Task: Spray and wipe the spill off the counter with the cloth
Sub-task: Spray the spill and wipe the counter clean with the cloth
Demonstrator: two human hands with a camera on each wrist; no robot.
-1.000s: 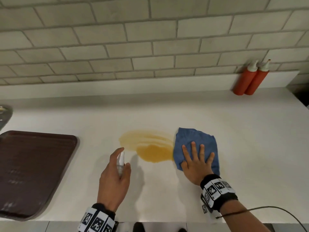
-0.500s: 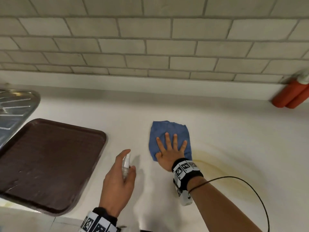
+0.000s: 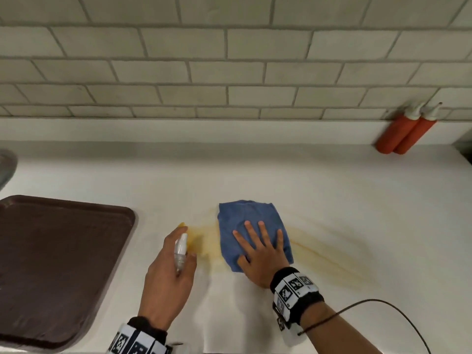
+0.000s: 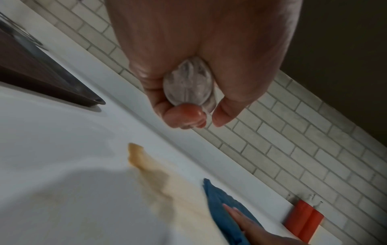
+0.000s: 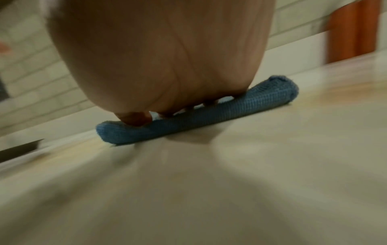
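Wiping is the step in hand: the right hand (image 3: 263, 256) lies flat, fingers straight and spread, pressing the folded blue woven cloth (image 3: 251, 223) onto the white counter (image 3: 332, 190). The cloth sits in the middle of the smeared yellow-orange spill (image 3: 201, 241), with a denser patch just to its left and a faint pale streak (image 3: 332, 254) trailing off to its right. The left hand (image 3: 168, 277) is curled round a small clear plastic spray bottle (image 3: 180, 249), held above the counter just beside the denser patch, nozzle toward it.

To do this well, I judge the palm should keep even pressure so the whole fold stays in contact, and strokes should overlap and draw the liquid inward rather than spreading it wider. The thin right-hand streak needs a pass too. Turning the cloth to a clean face would probably stop it re-smearing. The brown plastic tray (image 3: 58, 264) lies well to the left, so strokes should stop short of it.
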